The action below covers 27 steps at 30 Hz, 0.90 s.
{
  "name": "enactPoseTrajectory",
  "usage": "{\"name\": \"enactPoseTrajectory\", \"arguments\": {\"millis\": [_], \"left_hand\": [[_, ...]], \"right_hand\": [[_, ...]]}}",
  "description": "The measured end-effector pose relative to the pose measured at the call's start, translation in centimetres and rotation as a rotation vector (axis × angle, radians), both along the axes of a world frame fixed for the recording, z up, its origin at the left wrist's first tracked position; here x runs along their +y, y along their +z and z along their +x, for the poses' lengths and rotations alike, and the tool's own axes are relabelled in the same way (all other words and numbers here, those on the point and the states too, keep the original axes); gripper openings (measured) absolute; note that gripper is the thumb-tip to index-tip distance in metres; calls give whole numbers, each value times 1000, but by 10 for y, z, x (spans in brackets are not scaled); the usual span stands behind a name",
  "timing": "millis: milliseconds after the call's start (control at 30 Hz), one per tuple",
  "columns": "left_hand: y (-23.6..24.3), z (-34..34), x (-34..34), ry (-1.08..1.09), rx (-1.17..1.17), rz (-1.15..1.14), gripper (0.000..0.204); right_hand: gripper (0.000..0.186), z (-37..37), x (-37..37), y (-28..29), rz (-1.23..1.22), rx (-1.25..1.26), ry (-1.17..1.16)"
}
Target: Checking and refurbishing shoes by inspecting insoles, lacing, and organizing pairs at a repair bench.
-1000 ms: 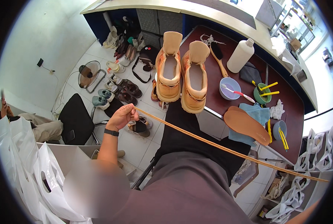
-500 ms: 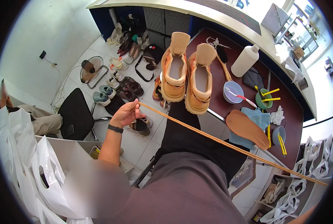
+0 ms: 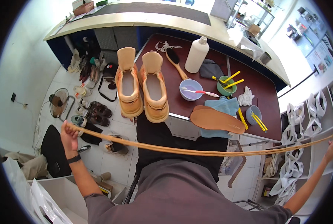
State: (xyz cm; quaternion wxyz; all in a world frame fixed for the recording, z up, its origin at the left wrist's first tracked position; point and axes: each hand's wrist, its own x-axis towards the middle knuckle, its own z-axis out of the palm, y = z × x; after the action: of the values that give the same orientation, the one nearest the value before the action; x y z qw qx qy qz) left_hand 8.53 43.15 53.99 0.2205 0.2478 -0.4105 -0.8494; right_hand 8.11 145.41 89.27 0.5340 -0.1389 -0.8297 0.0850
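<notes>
A pair of tan shoelaces (image 3: 196,150) hangs in a shallow curve between my hands, across my lap. At the left, my left hand (image 3: 69,139) pinches one end of the laces, a dark band on its wrist. My right hand (image 3: 332,148) is closed around the other end at the far right. Two tan sneakers, a left one (image 3: 133,109) and a right one (image 3: 158,112), stand side by side at the table's left edge, tongues pulled up and with no laces visible in them. A brown insole (image 3: 217,120) lies on a blue cloth (image 3: 228,106) at the table's near edge.
The dark red table (image 3: 264,93) bears a white bottle (image 3: 197,55), a wooden-handled brush (image 3: 177,65), a bowl with a toothbrush (image 3: 190,96), a green bowl (image 3: 223,89) and a grey cup (image 3: 251,116). Left, shoes and a fan (image 3: 59,103) stand on the floor; right, shelves hold white bags (image 3: 293,121).
My right hand has come into view at the right, and my left hand appears lower and farther left. The laces now hang nearly level. The whole view has shifted rightward.
</notes>
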Motion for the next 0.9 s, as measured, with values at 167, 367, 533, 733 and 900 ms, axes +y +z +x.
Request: {"name": "enactPoseTrajectory", "arguments": {"millis": [167, 367, 533, 733, 900], "left_hand": [[-4, 5, -6, 325, -138, -550, 42], [-20, 0, -10, 449, -125, -994, 43], [-27, -13, -15, 417, -80, -879, 41], [-48, -8, -16, 442, -161, -665, 45], [-100, 7, -24, 157, -410, -712, 41]], "right_hand": [[36, 5, 15, -40, 218, -86, -231], [34, 12, 2, -89, 510, -169, -456], [27, -1, -18, -127, 568, -196, -470], [24, 3, -34, -172, 422, -258, -421], [21, 33, -41, -258, 263, -348, -236]]}}
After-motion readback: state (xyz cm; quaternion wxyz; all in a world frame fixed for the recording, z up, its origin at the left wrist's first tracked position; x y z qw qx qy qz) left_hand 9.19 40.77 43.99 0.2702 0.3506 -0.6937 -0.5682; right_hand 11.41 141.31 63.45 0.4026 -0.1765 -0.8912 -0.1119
